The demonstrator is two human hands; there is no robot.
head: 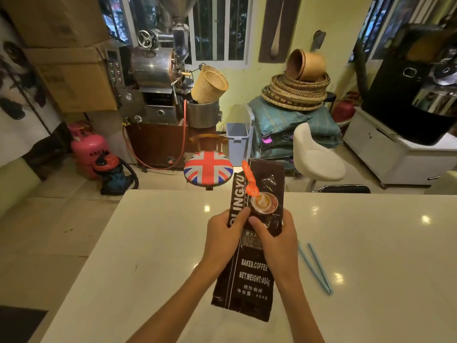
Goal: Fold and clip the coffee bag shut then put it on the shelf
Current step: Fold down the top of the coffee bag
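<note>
A tall dark brown coffee bag [249,276] with white lettering and a cup picture is held above the white table [148,243], its top end pointing away from me. My left hand [226,237] grips the bag's left edge at mid-height, thumb on the front. My right hand [277,243] grips the right edge, thumb pressed near the cup picture. The bag's top is unfolded and flat. A light blue long clip [315,267] lies open in a V on the table, just right of my right wrist.
Beyond the table's far edge stand a Union Jack stool [208,170] and a white chair [315,157]. A coffee roaster [158,78], pink gas cylinder [87,147], stacked baskets [296,90] and sacks fill the back. A white cabinet [385,147] sits right.
</note>
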